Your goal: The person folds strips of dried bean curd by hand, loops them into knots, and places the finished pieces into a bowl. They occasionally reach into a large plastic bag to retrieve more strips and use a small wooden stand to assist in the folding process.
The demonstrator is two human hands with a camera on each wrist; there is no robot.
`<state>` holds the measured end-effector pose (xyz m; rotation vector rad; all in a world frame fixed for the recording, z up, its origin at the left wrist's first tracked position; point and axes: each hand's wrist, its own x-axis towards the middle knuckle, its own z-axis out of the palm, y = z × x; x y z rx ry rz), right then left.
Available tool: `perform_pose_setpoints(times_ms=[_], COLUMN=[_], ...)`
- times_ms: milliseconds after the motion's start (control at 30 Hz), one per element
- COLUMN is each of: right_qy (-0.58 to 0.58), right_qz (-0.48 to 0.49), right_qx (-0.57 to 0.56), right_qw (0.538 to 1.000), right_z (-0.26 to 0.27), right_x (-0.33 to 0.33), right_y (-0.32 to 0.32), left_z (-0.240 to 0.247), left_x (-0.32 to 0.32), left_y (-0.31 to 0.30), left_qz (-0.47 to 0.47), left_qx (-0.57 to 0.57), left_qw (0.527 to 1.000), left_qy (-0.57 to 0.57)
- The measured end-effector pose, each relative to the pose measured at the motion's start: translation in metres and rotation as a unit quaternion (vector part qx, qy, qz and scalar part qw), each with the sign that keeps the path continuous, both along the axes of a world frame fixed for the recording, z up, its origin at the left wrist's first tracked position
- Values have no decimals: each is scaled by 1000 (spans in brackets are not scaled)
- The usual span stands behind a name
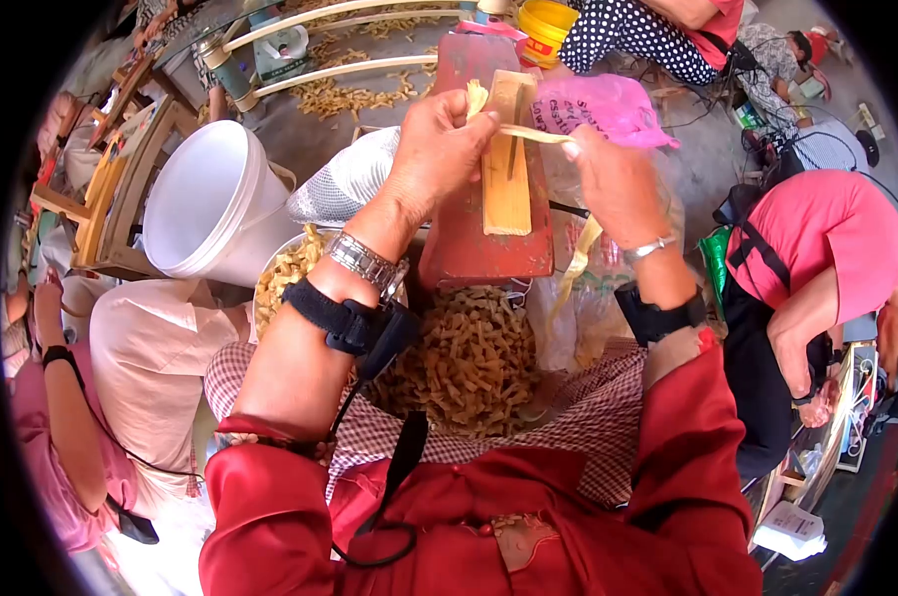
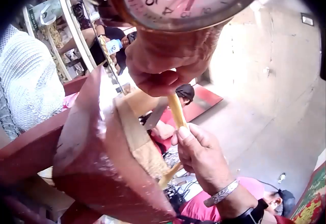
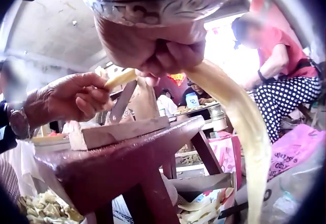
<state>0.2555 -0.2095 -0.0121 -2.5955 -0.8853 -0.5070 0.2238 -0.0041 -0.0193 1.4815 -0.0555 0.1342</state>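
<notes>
A pale yellow pliable strip (image 1: 533, 133) stretches between the two hands above a wooden board (image 1: 508, 209). The left hand (image 1: 437, 149) pinches one end between thumb and fingers, and a short bit sticks up beside them. Fingers of the right hand (image 1: 616, 184) are curled round the strip farther along. Its long tail (image 3: 249, 117) hangs below that hand. Standing up from the board is a flat dark blade (image 3: 122, 102), close beside the strip. The board lies on a narrow red bench (image 1: 454, 243). Short brown-yellow pieces (image 1: 469, 358) are heaped below the bench's near end.
To the left stand a white bucket (image 1: 260, 214) and a container of yellow pieces (image 1: 282, 283). A pink plastic bag (image 1: 618, 109) and a yellow tub (image 1: 546, 30) lie beyond the bench. People sit close on both sides, one in a pink top (image 1: 826, 238) at right.
</notes>
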Motion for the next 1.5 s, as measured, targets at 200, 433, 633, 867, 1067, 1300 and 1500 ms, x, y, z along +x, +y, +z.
perform_pose_setpoints(times_ms=[200, 433, 633, 867, 1067, 1300, 1500], right_qy=[91, 278, 326, 255, 403, 361, 489], right_qz=[-11, 56, 121, 295, 345, 55, 45], right_qx=[14, 254, 295, 260, 275, 484, 401], right_qw=[996, 925, 890, 884, 802, 795, 774], right_z=[-42, -2, -2, -21, -35, -27, -18], right_x=[-18, -114, -164, -221, -271, -253, -255], right_y=[-11, 0, 25, 55, 58, 45, 42], left_z=[-21, -16, -66, -85, -55, -18, 10], left_x=[-10, -112, -167, -226, -211, -240, -262], left_y=[17, 42, 69, -5, -11, -1, -7], left_qz=[68, 17, 149, -182, -207, -188, -5], left_qx=[105, 108, 272, -151, -399, -53, 378], left_qw=[990, 978, 919, 964, 796, 940, 917], left_qy=[70, 176, 242, 120, 405, 278, -127])
